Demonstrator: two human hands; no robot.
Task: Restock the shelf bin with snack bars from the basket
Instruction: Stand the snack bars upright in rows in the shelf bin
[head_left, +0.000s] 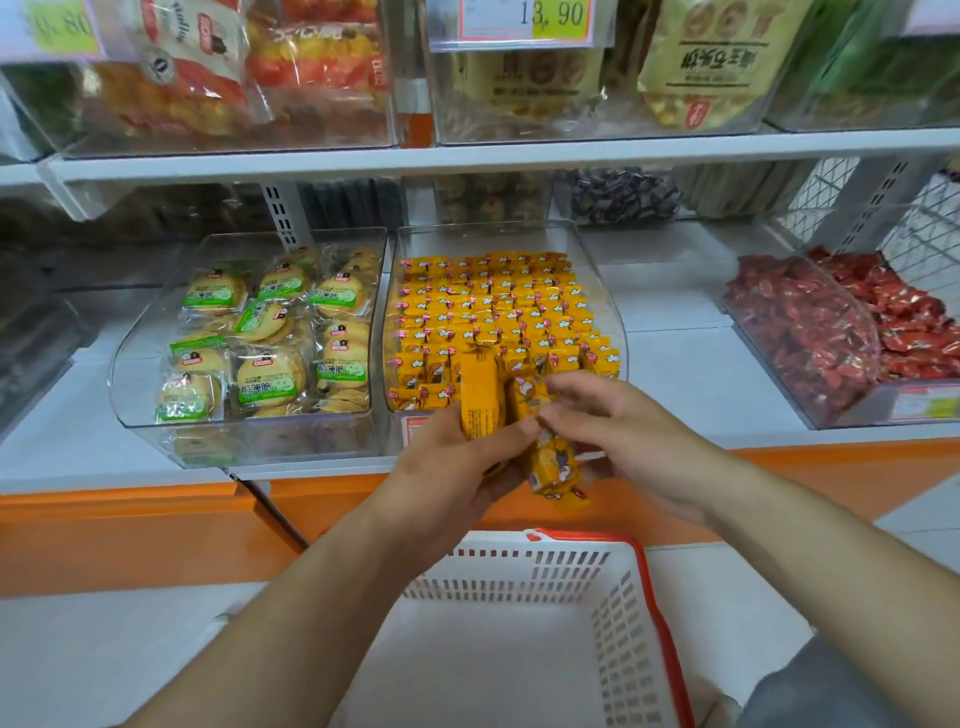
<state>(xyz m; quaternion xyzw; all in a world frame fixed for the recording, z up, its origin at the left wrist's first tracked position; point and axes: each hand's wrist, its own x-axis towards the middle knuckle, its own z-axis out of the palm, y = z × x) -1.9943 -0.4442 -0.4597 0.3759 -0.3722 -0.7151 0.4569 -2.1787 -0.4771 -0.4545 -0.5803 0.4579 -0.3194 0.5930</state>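
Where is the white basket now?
In the head view the white basket sits bottom centre, below the left hand and right hand, in front of the orange shelf base.

The left forearm (311, 597) and the right forearm (810, 525) are bare along all that shows of them. The left hand (441, 467) and the right hand (623, 431) are bare too, with fingers and knuckles uncovered. In the bottom right corner is a patch of blue-grey cloth (821, 686) — plain and smooth, worn on the body — though which garment cannot be told.
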